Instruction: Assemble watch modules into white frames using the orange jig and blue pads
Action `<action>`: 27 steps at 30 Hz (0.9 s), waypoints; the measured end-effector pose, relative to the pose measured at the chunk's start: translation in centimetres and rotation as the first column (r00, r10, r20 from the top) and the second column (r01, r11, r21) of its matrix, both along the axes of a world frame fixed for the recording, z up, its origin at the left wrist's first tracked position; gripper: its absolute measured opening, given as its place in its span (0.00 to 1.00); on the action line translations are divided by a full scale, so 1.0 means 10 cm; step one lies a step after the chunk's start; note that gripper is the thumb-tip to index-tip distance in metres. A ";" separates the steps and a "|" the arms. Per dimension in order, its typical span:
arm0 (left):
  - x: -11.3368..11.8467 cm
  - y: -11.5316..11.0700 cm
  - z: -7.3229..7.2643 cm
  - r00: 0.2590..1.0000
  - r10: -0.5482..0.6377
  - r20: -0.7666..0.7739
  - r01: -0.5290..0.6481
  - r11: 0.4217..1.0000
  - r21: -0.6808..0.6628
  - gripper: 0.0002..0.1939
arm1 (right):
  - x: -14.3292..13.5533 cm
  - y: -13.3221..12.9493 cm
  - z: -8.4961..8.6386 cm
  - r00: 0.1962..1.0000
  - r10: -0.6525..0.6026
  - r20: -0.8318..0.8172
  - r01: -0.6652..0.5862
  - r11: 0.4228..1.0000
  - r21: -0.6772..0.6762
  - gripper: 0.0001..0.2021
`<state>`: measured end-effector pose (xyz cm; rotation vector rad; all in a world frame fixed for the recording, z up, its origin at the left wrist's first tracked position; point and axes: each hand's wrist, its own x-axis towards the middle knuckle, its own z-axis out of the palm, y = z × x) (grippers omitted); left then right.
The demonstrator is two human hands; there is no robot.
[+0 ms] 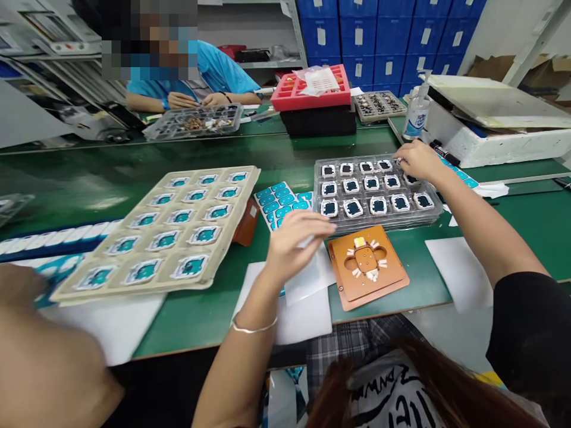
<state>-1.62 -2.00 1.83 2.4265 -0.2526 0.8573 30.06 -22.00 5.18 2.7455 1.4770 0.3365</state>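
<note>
One left hand (298, 245) loosely open, nothing seen in it, right hand (418, 159) bent over the far right corner of a clear tray (388, 223), grip unclear, orange fixture (388, 279) near the front edge of the green surface (422, 255), bare strip to its right.

Your tabletop (285, 156) green, fixture (369, 268) orange. Beyond fixture: clear tray (379, 224), black-and-white parts (353, 207). Left of fixture: beige tray (190, 285), teal-and-white parts (144, 220).

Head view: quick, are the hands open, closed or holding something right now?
Left hand: open, nothing seen held.
Right hand: at the clear tray; whether it holds a part cannot be told.
</note>
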 end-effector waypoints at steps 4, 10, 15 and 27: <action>-0.01 -0.26 -0.03 0.901 -0.430 0.057 0.417 0.895 0.160 0.15 | -0.21 0.10 -0.01 0.997 0.071 -0.019 -0.072 0.993 -0.095 0.22; -0.06 -0.34 -0.03 0.870 -0.479 -0.117 0.493 0.848 0.195 0.21 | -0.09 0.17 0.04 0.975 0.155 -0.160 -0.158 0.987 -0.004 0.17; -0.09 -0.39 -0.01 0.867 -0.491 -0.085 0.497 0.838 0.225 0.20 | -0.04 0.14 0.08 0.944 0.235 -0.231 -0.164 0.944 0.287 0.14; -0.08 -0.36 0.00 0.918 -0.396 -0.027 0.380 0.858 0.346 0.10 | -1.68 -0.54 0.03 0.556 0.596 -0.580 -0.194 0.771 0.606 0.11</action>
